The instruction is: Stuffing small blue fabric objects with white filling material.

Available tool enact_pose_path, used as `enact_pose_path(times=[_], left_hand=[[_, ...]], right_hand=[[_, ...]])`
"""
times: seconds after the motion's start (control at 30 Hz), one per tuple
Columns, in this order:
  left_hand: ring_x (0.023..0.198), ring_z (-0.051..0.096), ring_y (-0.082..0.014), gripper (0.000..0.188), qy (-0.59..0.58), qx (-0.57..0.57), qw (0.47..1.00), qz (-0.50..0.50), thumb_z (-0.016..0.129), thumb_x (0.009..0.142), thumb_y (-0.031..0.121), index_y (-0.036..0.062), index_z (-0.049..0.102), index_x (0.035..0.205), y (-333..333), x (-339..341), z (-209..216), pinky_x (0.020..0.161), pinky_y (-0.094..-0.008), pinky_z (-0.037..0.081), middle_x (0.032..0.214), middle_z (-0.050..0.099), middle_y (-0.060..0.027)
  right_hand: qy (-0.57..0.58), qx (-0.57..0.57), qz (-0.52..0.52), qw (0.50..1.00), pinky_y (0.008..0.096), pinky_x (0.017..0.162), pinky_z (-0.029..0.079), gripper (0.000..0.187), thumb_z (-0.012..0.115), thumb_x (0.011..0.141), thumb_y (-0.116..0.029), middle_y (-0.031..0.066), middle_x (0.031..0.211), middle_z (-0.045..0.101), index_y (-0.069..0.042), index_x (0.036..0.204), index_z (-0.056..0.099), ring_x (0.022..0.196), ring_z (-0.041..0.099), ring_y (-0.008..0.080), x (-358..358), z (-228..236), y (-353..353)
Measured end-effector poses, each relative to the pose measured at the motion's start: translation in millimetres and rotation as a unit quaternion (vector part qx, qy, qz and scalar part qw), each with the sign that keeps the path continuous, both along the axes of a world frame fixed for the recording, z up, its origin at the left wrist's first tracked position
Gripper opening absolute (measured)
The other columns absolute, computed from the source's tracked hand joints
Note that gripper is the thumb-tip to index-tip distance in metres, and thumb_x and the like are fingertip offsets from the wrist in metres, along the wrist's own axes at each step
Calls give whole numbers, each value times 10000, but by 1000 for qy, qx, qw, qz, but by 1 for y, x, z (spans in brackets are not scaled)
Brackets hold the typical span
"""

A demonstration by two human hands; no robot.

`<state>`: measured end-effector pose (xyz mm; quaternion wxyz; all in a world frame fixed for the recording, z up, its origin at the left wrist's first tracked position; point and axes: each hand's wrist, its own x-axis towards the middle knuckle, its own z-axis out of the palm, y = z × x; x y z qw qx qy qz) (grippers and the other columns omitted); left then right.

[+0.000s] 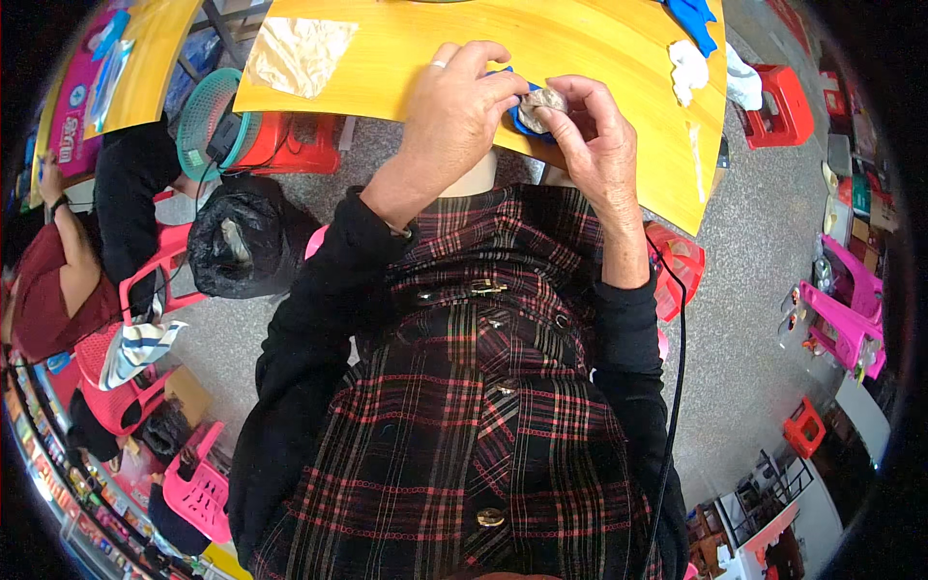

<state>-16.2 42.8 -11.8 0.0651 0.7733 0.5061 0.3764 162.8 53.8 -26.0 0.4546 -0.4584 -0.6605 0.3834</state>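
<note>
grey lump [537, 101] in right hand [603, 153]

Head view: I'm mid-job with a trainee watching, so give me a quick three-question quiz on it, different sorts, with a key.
1. True or false: on the yellow table, the crumpled pale sheet lies to the right of both hands.
2. What is the right hand holding? A) a white tissue; B) a greyish lump; C) a red stool.
3. Which hand wears a ring?

Key:
1. False; it lies to their left.
2. B.
3. The left hand.
</note>
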Motion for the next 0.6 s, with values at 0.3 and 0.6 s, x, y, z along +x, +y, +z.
enact_pose_path(times=[0.3,0.6], left_hand=[[930,581,-274,117,34,24,995,-90,667,780,54,51,659,896,19,-16,-14,801,-373,487,970,620,-75],[888,628,-250,91,-92,-11,992,-88,663,797,10,15,655,887,21,-17,-13,770,-315,509,935,641,-95]], right_hand=[[-51,36,30,998,270,688,501,175,656,849,-39,66,890,649,-50,1023,670,760,627,185,5,4,8],[-116,143,49,982,307,747,534,262,752,770,-95,95,994,628,-75,1022,685,877,644,232,-6,8,3]])
